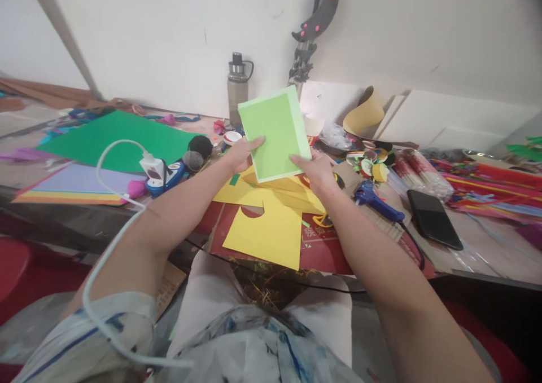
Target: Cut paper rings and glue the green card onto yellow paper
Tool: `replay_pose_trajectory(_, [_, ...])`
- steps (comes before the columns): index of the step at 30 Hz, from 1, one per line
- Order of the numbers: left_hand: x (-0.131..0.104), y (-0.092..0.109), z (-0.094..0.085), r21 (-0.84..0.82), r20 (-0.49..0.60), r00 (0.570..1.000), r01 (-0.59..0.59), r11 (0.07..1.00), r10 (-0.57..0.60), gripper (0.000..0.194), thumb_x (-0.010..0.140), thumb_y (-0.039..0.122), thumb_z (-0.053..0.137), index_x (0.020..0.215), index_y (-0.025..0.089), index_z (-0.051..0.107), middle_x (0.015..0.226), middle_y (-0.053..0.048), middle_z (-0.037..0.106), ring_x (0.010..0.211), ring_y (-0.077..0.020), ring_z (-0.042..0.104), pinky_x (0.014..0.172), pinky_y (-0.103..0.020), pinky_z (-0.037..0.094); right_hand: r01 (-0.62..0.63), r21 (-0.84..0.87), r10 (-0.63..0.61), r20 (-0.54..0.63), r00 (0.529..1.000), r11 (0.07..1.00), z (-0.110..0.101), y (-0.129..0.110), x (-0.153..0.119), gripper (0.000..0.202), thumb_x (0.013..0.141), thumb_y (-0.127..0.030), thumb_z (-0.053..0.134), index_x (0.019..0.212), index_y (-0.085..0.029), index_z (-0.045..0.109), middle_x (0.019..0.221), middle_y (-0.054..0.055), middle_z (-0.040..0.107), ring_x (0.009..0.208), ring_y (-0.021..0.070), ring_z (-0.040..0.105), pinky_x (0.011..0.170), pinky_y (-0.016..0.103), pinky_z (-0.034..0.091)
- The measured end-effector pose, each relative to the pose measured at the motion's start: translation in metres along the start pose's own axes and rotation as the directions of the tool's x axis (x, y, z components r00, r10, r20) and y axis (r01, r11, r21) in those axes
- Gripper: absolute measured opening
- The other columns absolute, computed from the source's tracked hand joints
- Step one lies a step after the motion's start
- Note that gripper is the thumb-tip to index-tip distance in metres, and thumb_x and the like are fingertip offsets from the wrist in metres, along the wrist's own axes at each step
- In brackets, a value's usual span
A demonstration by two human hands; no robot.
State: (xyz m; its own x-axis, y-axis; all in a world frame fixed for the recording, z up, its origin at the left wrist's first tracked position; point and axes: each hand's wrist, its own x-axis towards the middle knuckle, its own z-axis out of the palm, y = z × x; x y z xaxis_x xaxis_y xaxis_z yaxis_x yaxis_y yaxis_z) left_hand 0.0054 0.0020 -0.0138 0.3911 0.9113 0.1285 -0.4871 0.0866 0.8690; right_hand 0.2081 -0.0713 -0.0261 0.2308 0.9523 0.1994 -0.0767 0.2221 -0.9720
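Note:
Raised over the table, a light green sheet (275, 132) with a paler green border is held up between my two hands. My left hand (244, 153) pinches its lower left edge, thumb on the front. At the lower right corner my right hand (317, 168) grips it the same way, its fingers hidden behind. Below lie yellow paper pieces (271, 230), one with a rounded notch cut from its edge. Beside my right wrist, yellow-handled scissors (324, 220) are partly covered.
A blue glue gun (379, 202) and a black phone (435, 218) lie right. Left are green sheet (122, 140), stacked coloured paper (80, 183) and a white plug (154, 168) whose cable crosses my left arm. A bottle (237, 92) stands behind.

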Motion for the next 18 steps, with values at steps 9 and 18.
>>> replay_pose_trajectory(9, [0.007,-0.004,-0.011,0.072,-0.006,0.989,0.150,0.986,-0.150,0.023,0.085,0.013,0.074,0.107,0.010,0.076,0.113,-0.017,0.080,0.111,-0.0321,0.076,0.116,-0.054,0.051,-0.095,-0.091,0.100,0.047,0.994,0.991,-0.002,0.004,0.003,0.036,0.066,-0.028,0.086,0.097,-0.020,0.070,0.085,0.002,0.079,0.072,0.0183,0.072,0.067,0.035,0.062])
replay_pose_trajectory(18, [0.016,-0.012,-0.022,0.160,-0.090,0.962,0.268,0.950,-0.256,0.022,0.082,0.012,0.076,0.104,0.009,0.076,0.106,-0.020,0.081,0.108,-0.0326,0.078,0.111,-0.052,0.055,-0.185,-0.077,0.175,-0.120,0.977,0.980,-0.001,0.007,0.002,0.049,0.064,-0.008,0.077,0.103,-0.026,0.051,0.084,0.000,0.076,0.070,0.0223,0.073,0.065,0.040,0.063])
